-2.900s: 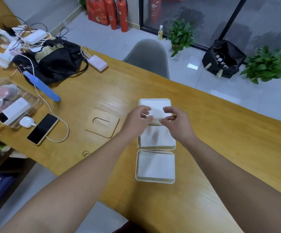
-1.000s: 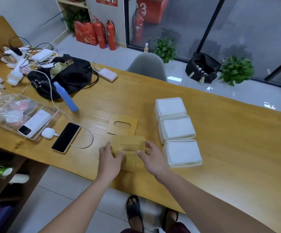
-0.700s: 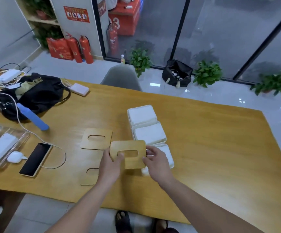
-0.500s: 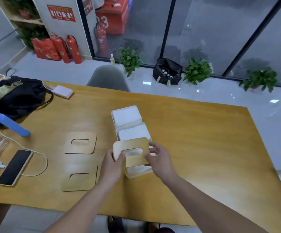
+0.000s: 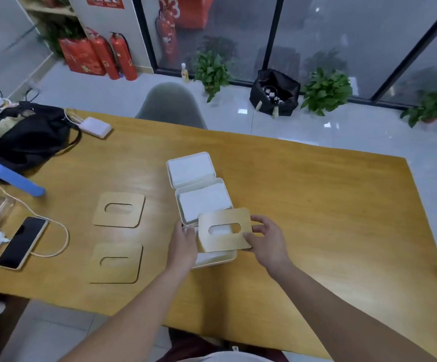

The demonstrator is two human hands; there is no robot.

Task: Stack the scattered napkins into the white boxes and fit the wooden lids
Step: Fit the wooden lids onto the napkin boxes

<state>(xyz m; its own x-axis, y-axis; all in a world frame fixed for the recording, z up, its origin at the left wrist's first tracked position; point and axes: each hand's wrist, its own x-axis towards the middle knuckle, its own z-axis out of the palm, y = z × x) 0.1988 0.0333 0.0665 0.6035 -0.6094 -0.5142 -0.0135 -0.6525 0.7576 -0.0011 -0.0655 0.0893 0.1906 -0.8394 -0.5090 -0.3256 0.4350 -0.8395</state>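
We see 3 white boxes in a touching row near the middle of the wooden counter [image 5: 316, 192], running from its far edge toward its near edge. The far box [image 5: 190, 169] and the middle box [image 5: 203, 201] are uncovered, each with white napkins lying flat inside. Over the near box [image 5: 216, 259] we hold a wooden lid [image 5: 225, 229] with an oval slot; it sits skewed, its far edge overlapping the middle box's near rim and its right side reaching past the box, so it is not yet seated. Our right hand [image 5: 265, 240] has its grip on the lid's right edge, thumb on top and fingers curled under. Our left hand [image 5: 183, 244] is at the lid's left edge beside the box; whether its grip is fastened on the lid or only pressing against it, we cannot tell. 2 more wooden lids lie flat toward the left of the boxes, well apart from them: lid 1 [image 5: 119, 209] farther from us, lid 2 [image 5: 115, 263] by the near edge. Toward the left edge lie a phone [image 5: 21, 242] on a cable and a black bag [image 5: 29, 134].
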